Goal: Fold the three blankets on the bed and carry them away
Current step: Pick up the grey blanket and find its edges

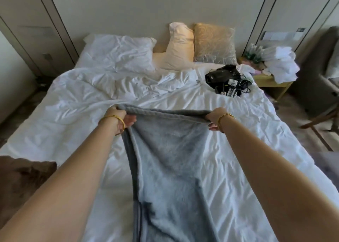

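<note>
I hold the grey blanket (170,161) up in front of me with both hands. My left hand (120,116) grips one top corner, the fingers curled around the thick folded edge, and my right hand (214,118) grips the other top corner in the same way. The top edge is stretched between the two hands, a little sagging in the middle. From there the blanket hangs down toward me and narrows, with a darker fold along its left side. It is above the bed (229,150), which is covered with a wrinkled white duvet.

On my left wrist there is a gold bangle (111,121), and on my right wrist a beaded gold bracelet (224,119).

At the lower left edge I see a brown fluffy blanket (22,181) lying on the bed corner. At the head of the bed there is a white pillow (119,51), a cream pillow (178,45) standing up, and a golden cushion (214,41) beside it. On the right part of the bed lies a black bag with cables (227,80). Next to the bed stands a yellow nightstand (271,84) with white towels (280,63) on it.
</note>
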Action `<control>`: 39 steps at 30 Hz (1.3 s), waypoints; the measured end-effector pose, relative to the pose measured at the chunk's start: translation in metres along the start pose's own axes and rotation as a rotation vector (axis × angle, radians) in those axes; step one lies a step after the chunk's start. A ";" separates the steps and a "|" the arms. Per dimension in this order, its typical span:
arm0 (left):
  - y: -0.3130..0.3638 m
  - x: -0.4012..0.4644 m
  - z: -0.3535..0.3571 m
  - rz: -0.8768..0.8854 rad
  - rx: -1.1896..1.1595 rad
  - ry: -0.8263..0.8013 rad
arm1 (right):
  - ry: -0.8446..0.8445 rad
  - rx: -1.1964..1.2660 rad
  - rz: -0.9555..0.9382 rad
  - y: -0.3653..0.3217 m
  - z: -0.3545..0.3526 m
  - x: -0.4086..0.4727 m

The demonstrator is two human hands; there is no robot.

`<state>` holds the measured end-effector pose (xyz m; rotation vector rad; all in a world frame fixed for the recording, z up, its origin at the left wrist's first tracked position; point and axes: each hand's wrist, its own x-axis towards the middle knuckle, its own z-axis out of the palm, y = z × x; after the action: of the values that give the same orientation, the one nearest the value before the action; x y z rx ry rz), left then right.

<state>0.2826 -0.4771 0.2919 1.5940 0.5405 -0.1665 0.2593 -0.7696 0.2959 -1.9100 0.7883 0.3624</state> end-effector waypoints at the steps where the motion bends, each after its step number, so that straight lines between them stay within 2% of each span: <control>1: -0.006 0.000 -0.002 0.005 0.055 -0.017 | 0.032 -0.089 -0.029 0.006 0.001 0.002; 3: -0.016 0.001 -0.008 -0.003 0.208 -0.118 | 0.097 -0.193 -0.083 0.016 0.002 0.004; 5: -0.024 0.004 -0.012 -0.033 0.301 -0.198 | 0.085 -0.132 -0.064 0.017 0.006 0.007; 7: -0.030 0.009 -0.012 0.015 0.294 -0.173 | 0.064 0.057 -0.004 0.013 0.008 0.006; 9: -0.033 0.011 -0.006 0.091 0.213 -0.058 | 0.074 0.286 -0.005 0.008 0.013 0.014; 10: -0.033 0.012 -0.003 0.074 0.139 -0.010 | 0.070 0.466 0.006 0.005 0.016 0.019; 12: -0.036 0.015 0.003 -0.063 0.029 -0.030 | 0.052 0.787 0.089 0.002 0.023 0.025; 14: -0.038 0.013 0.004 -0.221 0.164 -0.190 | 0.047 0.884 0.098 -0.001 0.027 0.031; 16: -0.040 0.011 0.004 -0.297 0.402 -0.328 | 0.038 0.792 0.113 0.001 0.023 0.037; 17: -0.039 0.013 0.004 -0.298 0.453 -0.323 | 0.031 0.680 0.122 0.002 0.020 0.038; 18: -0.040 0.017 0.005 -0.280 0.441 -0.274 | 0.046 0.526 0.105 0.005 0.017 0.040; 22: -0.041 0.037 0.018 -0.197 0.216 -0.100 | 0.150 0.172 -0.036 0.015 0.014 0.049; 24: -0.045 0.045 0.024 -0.124 0.221 -0.035 | 0.120 0.182 -0.100 0.016 0.018 0.048; 26: -0.047 0.051 0.024 0.022 0.334 0.077 | 0.103 0.231 -0.188 0.012 0.022 0.052; 28: -0.049 0.050 0.022 0.097 0.353 0.118 | 0.072 0.178 -0.232 0.011 0.023 0.052; 31: -0.049 0.047 0.020 0.053 0.245 0.090 | 0.168 0.168 -0.282 0.014 0.021 0.051; 35: -0.054 0.036 0.015 -0.042 0.218 0.013 | 0.080 0.251 -0.152 0.030 0.016 0.033; 39: -0.068 0.008 0.010 -0.205 0.119 -0.046 | 0.086 0.292 -0.129 0.058 0.012 0.005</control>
<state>0.2627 -0.4846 0.2263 1.6439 0.6681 -0.3942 0.2260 -0.7780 0.2476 -1.6986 0.7261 0.0803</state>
